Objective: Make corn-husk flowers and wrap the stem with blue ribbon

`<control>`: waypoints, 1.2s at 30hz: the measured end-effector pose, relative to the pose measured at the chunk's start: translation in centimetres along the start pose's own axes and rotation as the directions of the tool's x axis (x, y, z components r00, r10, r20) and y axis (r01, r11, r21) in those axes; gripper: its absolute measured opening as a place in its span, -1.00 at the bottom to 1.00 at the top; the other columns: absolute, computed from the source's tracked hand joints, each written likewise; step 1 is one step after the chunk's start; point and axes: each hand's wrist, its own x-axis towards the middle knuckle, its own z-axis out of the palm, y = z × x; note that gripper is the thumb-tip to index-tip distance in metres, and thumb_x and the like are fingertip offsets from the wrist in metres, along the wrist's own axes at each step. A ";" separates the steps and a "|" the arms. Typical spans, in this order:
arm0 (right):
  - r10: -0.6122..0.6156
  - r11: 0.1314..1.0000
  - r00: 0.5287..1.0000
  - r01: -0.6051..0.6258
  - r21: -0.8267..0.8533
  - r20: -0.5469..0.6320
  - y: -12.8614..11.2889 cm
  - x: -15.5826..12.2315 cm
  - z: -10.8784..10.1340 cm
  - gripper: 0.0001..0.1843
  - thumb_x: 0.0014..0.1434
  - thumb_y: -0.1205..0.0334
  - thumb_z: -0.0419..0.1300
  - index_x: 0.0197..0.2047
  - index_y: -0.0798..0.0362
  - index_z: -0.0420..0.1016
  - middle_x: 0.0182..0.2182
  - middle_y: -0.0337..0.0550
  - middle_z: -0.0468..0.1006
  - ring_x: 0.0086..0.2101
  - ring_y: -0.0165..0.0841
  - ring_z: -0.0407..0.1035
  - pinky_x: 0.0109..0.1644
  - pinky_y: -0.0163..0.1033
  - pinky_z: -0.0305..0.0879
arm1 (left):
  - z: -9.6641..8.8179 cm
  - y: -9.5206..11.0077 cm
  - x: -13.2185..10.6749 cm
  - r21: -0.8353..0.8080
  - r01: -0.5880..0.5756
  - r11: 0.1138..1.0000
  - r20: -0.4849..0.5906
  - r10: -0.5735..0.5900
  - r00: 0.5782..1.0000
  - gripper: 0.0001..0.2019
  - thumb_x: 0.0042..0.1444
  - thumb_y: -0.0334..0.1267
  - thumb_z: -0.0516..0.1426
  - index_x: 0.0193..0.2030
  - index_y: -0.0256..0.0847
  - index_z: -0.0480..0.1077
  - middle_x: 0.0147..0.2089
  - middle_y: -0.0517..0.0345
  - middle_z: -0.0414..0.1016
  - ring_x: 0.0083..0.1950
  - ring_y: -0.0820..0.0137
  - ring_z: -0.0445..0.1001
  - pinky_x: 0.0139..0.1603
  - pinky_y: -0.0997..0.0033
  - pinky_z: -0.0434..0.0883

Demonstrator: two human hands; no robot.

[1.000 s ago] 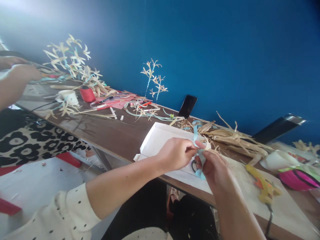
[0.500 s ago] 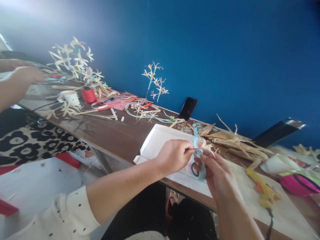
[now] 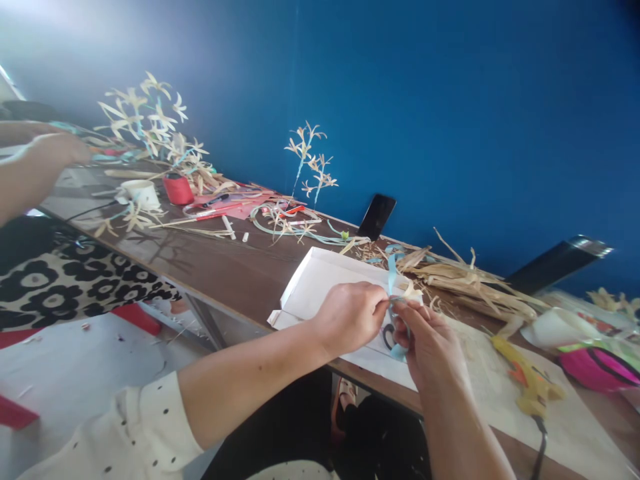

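Over the white box lid (image 3: 313, 280), my left hand (image 3: 353, 317) is closed in a pinch on a thin stem, largely hidden by its fingers. Close against it, my right hand (image 3: 433, 340) is closed on pale blue tape (image 3: 393, 272) at that stem. One length of tape rises above the fingers and another hangs below them. A cream husk flower (image 3: 413, 293) shows just beyond my right fingertips. The dark ring of a scissors handle (image 3: 389, 337) lies on the lid, partly covered by the tape and hand.
Dried husks (image 3: 465, 283) and a phone (image 3: 377, 217) lie along the blue wall. At right are a yellow glue gun (image 3: 533, 387) and a pink pouch (image 3: 597, 368). Husk flowers (image 3: 157, 120) stand at left, near another person's hands (image 3: 55, 150).
My right hand has moved slightly up and left, its fingers closing in beside my left fingertips. The tape's lower end has gathered under the right hand. My left hand is nearly still.
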 end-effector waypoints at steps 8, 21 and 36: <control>-0.010 1.000 1.000 0.010 -0.005 -0.015 0.2 0.2 -0.2 -0.79 -0.12 0.24 0.37 -0.50 0.10 0.39 -0.60 -0.33 0.26 -0.60 -0.56 0.07 -0.64 -0.43 -0.08 | -0.1 0.1 -0.3 -0.015 -0.048 0.999 0.069 0.049 0.996 -0.76 0.23 -0.29 -0.06 -0.23 -0.21 0.44 -0.32 0.08 0.51 -0.27 0.36 0.47 -0.24 0.41 0.35; 0.031 0.999 0.999 -0.029 0.046 -0.032 -0.2 0.3 -0.7 -0.73 -0.21 0.26 0.42 -0.49 0.12 0.40 -0.60 -0.35 0.26 -0.61 -0.58 0.06 -0.66 -0.47 -0.11 | -1.3 -1.4 0.7 -0.444 0.413 0.795 0.297 -0.304 0.905 -0.39 0.11 0.04 0.07 0.19 -0.33 0.20 0.10 -0.19 0.39 -0.02 0.24 0.46 -0.04 0.28 0.39; -0.011 0.996 0.999 0.014 -0.083 0.041 -0.7 0.2 -1.3 -0.73 -0.12 0.15 0.39 -0.38 0.12 0.50 -0.65 -0.34 0.25 -0.63 -0.58 0.04 -0.64 -0.46 -0.09 | -1.0 -0.8 1.5 -0.677 0.676 0.292 0.630 -0.244 0.737 -0.63 -0.12 -0.03 0.27 -0.33 -0.34 0.47 -0.37 0.03 0.53 -0.40 0.47 0.47 -0.32 0.41 0.42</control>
